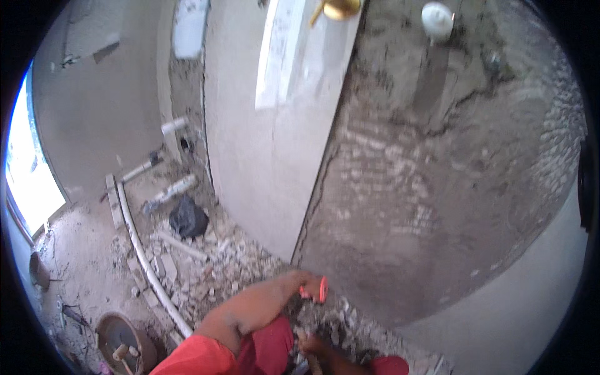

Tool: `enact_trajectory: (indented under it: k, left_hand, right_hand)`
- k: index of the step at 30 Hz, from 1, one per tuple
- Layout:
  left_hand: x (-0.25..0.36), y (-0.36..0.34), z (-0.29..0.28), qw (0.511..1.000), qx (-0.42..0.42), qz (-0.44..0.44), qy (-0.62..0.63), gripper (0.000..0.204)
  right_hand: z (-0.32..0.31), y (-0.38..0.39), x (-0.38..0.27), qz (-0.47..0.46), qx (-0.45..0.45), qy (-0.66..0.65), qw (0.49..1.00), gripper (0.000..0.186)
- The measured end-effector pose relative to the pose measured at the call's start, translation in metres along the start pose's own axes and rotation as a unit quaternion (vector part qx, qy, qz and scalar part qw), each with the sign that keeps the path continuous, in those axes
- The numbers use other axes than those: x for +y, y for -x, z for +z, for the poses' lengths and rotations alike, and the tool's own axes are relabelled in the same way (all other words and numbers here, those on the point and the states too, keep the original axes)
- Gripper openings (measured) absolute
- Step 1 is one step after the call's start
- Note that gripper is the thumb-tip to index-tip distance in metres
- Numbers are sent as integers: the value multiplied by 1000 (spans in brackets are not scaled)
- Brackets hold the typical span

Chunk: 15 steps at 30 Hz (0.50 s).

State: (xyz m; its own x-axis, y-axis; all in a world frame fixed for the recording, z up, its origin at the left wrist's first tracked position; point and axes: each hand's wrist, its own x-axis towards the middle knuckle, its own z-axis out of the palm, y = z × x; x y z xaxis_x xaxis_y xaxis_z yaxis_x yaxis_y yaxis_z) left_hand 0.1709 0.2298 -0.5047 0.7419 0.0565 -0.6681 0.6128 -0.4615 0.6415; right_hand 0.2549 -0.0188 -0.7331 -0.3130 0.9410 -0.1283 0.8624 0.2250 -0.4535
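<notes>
My left hand reaches out low in front of the wall and is closed on an orange-red grip with a round guard. It looks like a chisel's hand guard, but no blade shows. Lower down, close to my body, my right hand is wrapped around a light wooden handle; whatever head it has is hidden. Rubble lies below both hands. Ahead stands a rough, stripped wall, with a smooth pale panel to its left.
A long white pipe runs across the dirty floor at left, by a black plastic bag and broken pieces. A round bucket with a mallet-like tool inside stands at lower left. High on the wall are a white fitting and a golden round object.
</notes>
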Motion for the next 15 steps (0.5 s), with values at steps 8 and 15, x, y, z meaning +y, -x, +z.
enact_trajectory:
  k: [8, 15]
  left_hand:
    - [-11, 45, -9, 985, 91, -66, -131, 24]
    - [-15, 56, -18, 985, 134, -42, -98, 20]
  right_hand:
    - [-60, -4, -59, 275, -88, -208, 935, 62]
    - [-40, 2, -57, -15, -197, 136, 971, 20]
